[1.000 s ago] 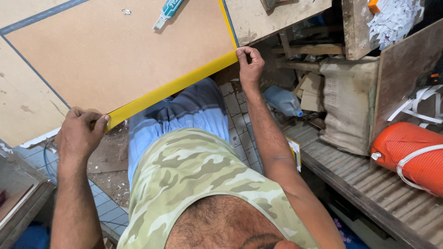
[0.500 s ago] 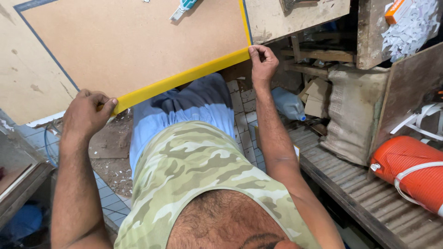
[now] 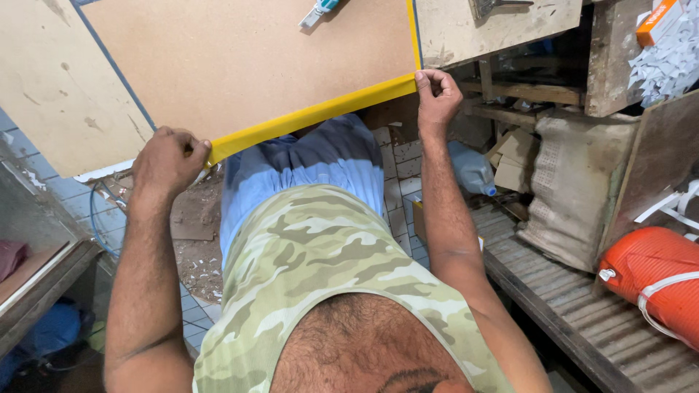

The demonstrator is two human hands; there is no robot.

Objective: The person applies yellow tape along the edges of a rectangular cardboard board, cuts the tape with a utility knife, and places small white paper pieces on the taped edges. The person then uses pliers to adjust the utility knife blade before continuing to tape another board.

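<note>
A yellow strip point(image 3: 313, 115) runs along the near edge of a tan board point(image 3: 247, 65), slanting from 8 o'clock up to 2 o'clock. The left hand point(image 3: 169, 160) pinches the strip's lower end, fingers curled tight around it. The right hand point(image 3: 437, 94) grips the upper end at the board's corner, also closed on it. A blue-handled cutter point(image 3: 318, 10) lies on the board at 12 o'clock. At 4 o'clock an orange cooler point(image 3: 648, 273) rests on a slatted wooden shelf point(image 3: 575, 313), beside a tan sack point(image 3: 564, 189).

A yellow strip point(image 3: 313, 114) — long, narrow, taut — runs slantwise along the near edge of a flat tan board point(image 3: 247, 58), pinched at both ends.
</note>
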